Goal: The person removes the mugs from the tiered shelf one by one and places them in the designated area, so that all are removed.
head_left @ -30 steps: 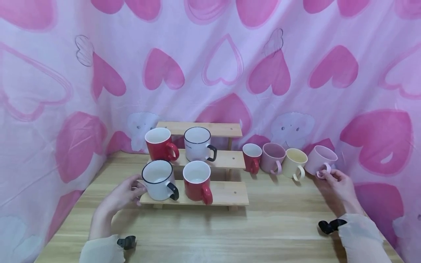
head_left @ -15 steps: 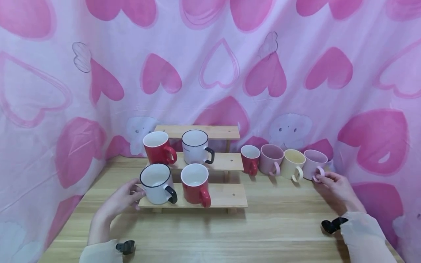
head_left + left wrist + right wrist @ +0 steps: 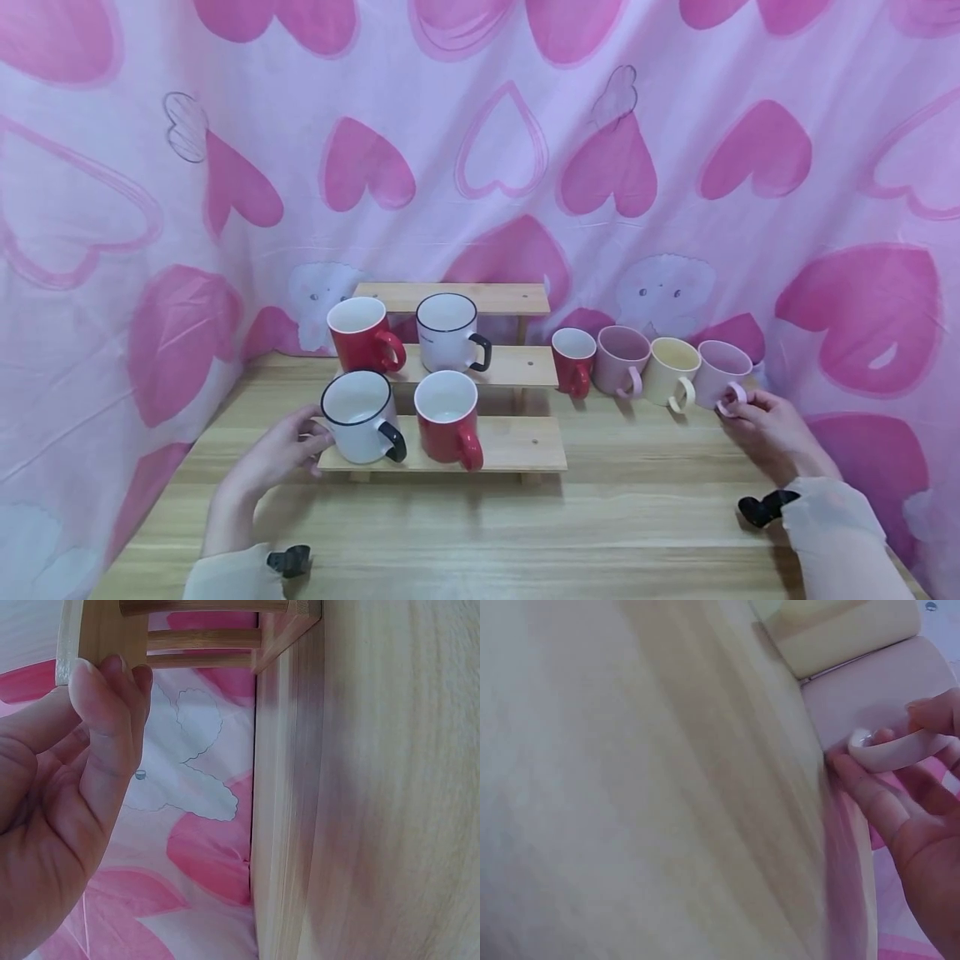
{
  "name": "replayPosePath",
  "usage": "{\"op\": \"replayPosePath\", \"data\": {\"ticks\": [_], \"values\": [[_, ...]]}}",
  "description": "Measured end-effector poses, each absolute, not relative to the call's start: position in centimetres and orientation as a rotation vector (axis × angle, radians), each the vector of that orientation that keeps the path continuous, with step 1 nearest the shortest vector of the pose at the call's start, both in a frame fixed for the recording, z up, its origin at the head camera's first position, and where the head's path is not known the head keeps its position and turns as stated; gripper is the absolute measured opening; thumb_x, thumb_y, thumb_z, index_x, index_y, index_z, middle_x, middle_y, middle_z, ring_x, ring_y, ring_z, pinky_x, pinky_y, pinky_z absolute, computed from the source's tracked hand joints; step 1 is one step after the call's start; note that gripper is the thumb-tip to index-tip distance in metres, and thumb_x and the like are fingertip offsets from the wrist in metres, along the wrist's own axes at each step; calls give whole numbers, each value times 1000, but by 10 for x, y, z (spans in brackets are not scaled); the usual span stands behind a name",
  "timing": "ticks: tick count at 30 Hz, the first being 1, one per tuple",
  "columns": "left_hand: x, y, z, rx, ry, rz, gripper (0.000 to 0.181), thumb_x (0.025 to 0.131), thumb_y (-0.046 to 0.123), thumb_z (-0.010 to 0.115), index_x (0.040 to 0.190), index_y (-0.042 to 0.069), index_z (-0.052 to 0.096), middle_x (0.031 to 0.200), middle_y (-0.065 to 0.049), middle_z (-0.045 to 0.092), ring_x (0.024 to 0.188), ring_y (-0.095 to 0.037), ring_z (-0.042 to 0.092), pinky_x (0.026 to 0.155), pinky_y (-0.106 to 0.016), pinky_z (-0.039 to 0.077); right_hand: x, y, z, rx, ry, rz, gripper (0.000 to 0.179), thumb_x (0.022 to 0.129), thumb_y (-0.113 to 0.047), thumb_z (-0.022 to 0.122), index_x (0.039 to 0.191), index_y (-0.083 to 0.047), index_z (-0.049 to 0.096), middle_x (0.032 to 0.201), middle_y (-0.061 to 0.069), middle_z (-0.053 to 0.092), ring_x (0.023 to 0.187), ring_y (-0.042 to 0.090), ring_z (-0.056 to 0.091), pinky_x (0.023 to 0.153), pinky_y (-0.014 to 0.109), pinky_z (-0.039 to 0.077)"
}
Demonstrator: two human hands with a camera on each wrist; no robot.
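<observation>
My left hand pinches the left end of the lowest board of a three-tier wooden shelf; the left wrist view shows fingers and thumb on that board. Far right, my right hand holds the handle of a pale lilac mug. In the right wrist view this lilac mug stands upright on the table, against a pale yellow mug. Beside my left hand, a white mug with black rim and handle and a red mug share the lowest board.
The middle board carries another red mug and a white black-rimmed mug. Right of the shelf, a small red mug and a mauve mug continue the row with the yellow one. Behind the wooden table hangs a pink heart-patterned curtain.
My right hand has brought the lilac mug left and down until it stands beside the yellow mug, still held by its handle. My left hand stays on the shelf; the head view has shifted slightly.
</observation>
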State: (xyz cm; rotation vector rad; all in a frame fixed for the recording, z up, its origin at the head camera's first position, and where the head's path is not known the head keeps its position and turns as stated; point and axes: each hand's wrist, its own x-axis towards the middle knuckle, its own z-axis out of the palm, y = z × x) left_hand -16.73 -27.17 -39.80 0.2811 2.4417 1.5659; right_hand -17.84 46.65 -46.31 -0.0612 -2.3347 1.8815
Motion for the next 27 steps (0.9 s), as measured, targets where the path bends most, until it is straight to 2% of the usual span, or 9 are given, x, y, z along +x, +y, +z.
{"op": "replayPosePath", "data": {"ticks": [4,8,11,13,15,20,22,25,27], "values": [[-168,-272,-398,304,2436,1572,36,96,3,59,128,-4,45,95,-18,57,64,-26,60,61,-42,58,-176,468,-462,-47,-2254,2058,7,94,-5,65,96,2,66,88,-1,69,77,12,59,66,21,51],[-167,-272,-398,311,2449,1561,37,96,3,59,129,-4,45,94,-17,57,64,-26,60,60,-42,58,-174,474,-462,42,-2161,2305,13,97,-1,58,109,-2,64,104,2,70,93,13,65,83,25,55],[-166,-272,-397,311,2459,1552,35,96,4,60,127,-3,46,94,-17,58,64,-26,61,61,-42,58,-170,480,-452,119,-2272,2295,22,99,2,53,120,-3,57,110,4,69,100,18,67,86,32,55],[-166,-273,-397,306,2457,1553,34,96,4,60,127,-3,46,94,-16,57,64,-26,60,61,-42,58,-167,483,-439,128,-2462,2087,25,100,-2,52,124,1,50,108,4,68,96,19,68,82,34,57],[-165,-272,-397,293,2450,1557,34,96,4,59,126,-4,46,94,-17,57,64,-26,60,61,-42,58,-162,482,-422,101,-2696,1765,31,101,-9,52,127,7,43,109,11,65,89,18,68,76,34,58],[-165,-272,-397,295,2448,1561,33,96,3,59,126,-3,46,95,-17,56,64,-26,60,61,-43,58,-151,470,-380,155,-3042,1010,45,103,-19,50,128,17,42,114,30,58,87,21,61,68,32,53],[-165,-273,-397,304,2453,1560,33,96,3,58,126,-3,46,96,-18,56,64,-25,60,61,-43,58,-146,461,-366,203,-3067,873,42,103,-19,50,127,15,45,114,31,58,91,29,61,69,32,51],[-166,-272,-397,312,2456,1558,32,96,3,58,126,-2,46,97,-18,56,64,-25,60,61,-43,58,-136,446,-347,228,-3052,838,43,103,-21,50,131,12,44,117,34,55,99,47,58,75,45,53],[-166,-272,-396,312,2454,1550,32,97,4,58,126,-2,46,96,-18,56,64,-25,60,61,-43,58,-129,432,-336,224,-3028,810,44,103,-22,51,133,9,44,117,34,56,103,52,57,77,53,53]]}}
